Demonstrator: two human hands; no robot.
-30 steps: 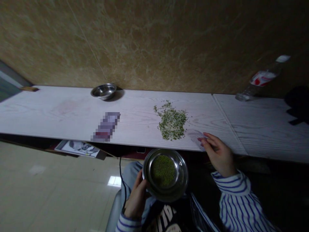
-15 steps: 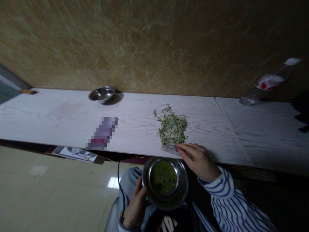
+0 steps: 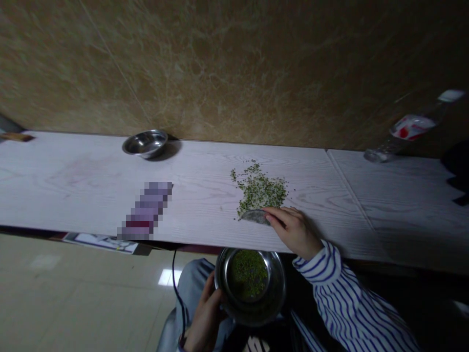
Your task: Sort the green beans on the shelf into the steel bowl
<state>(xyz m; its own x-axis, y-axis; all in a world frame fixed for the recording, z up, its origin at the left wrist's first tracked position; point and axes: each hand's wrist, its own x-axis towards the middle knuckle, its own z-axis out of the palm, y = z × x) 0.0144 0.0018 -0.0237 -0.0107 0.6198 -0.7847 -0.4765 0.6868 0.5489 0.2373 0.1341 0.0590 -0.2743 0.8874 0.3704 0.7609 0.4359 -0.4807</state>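
Observation:
My left hand (image 3: 205, 313) grips the left rim of a steel bowl (image 3: 276, 298) held at the table's front edge, over the lap. Inside the bowl lie many small green mung beans (image 3: 249, 274). Pinched in my right hand (image 3: 293, 229) is a thin grey flat piece with a curved edge (image 3: 252, 216); its material is hard to make out. It stands on the table at the near side of a loose spread of mung beans (image 3: 262, 190). The fingers of my right hand partly cover it.
A second steel bowl (image 3: 145, 144) stands by the wall. Left of the beans lies a blurred purple packet-like item (image 3: 148, 208). A clear plastic bottle (image 3: 406, 128) with a red and white label is at the right. Under the table a shelf (image 3: 102, 242) holds papers.
My right hand has moved the grey piece slightly away from the table's front edge, up against the near beans. The left hand still holds the bowl; the view has shifted slightly.

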